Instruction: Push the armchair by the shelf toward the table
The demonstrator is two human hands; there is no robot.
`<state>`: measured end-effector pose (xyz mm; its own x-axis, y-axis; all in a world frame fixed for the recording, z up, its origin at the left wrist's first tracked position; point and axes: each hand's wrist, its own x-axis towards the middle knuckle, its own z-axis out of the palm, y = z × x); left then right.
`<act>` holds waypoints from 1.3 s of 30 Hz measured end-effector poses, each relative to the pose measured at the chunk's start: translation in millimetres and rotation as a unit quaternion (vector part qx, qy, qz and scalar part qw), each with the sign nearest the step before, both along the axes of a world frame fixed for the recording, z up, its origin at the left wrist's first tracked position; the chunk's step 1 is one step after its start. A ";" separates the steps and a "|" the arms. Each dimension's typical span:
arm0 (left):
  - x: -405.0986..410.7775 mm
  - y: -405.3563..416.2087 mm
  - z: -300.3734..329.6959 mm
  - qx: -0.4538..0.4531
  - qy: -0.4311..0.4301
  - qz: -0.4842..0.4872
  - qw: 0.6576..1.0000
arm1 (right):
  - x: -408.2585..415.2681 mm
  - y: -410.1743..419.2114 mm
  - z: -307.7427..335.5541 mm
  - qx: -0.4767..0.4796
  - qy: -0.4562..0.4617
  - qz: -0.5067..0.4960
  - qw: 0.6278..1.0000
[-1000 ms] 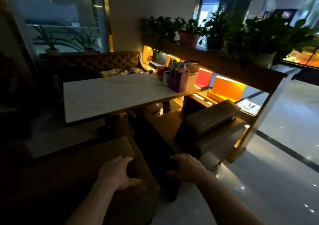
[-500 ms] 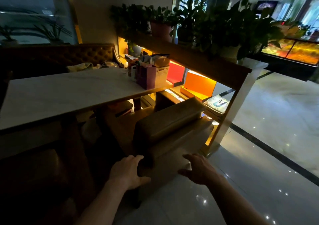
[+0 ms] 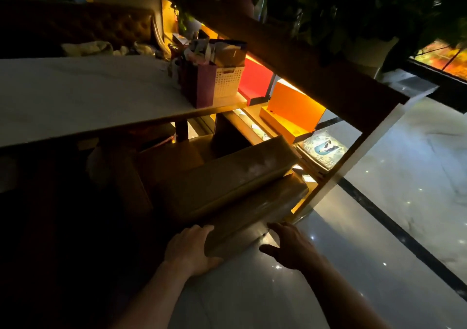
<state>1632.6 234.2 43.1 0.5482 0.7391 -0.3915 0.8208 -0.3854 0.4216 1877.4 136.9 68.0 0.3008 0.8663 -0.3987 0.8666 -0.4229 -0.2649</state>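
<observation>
A tan leather bench seat (image 3: 227,184) with a padded backrest stands tucked under a white marble table (image 3: 83,93). My left hand (image 3: 190,249) grips the near left corner of the seat's back, fingers curled over its edge. My right hand (image 3: 290,248) is spread, fingers straight, at the seat's near right corner, touching it or just short of it; I cannot tell which.
A purple gift bag (image 3: 202,83) and a white perforated basket (image 3: 227,81) sit at the table's right end. A wooden shelf divider (image 3: 328,81) holds red and orange boxes (image 3: 293,109), magazines and potted plants. Glossy marble floor (image 3: 379,227) spreads to the right. A tufted sofa (image 3: 75,25) stands behind.
The view has swung right and closer to the bench. Both hands have come forward onto the bench's near end from a darker seat at the left.
</observation>
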 end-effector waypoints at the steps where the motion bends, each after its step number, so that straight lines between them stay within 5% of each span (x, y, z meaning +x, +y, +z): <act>1: 6.9 6.8 -4.9 -0.006 0.000 0.006 1.000 | 8.7 12.5 -3.4 -0.002 0.000 0.007 1.000; 13: 86.9 50.2 -71.7 -0.055 -0.019 0.108 0.992 | 94.7 120.4 -73.3 -0.053 0.000 0.136 0.989; 23: 135.7 43.1 -110.0 0.043 0.122 0.231 0.964 | 183.5 191.0 -134.8 -0.052 -0.071 0.295 0.951; 33: 138.5 47.2 -131.9 0.069 0.187 0.255 0.946 | 196.6 197.5 -159.5 -0.027 -0.089 0.308 0.947; 39: 128.3 44.1 -148.0 0.092 0.150 0.259 0.950 | 191.5 193.1 -168.5 -0.024 -0.107 0.300 0.948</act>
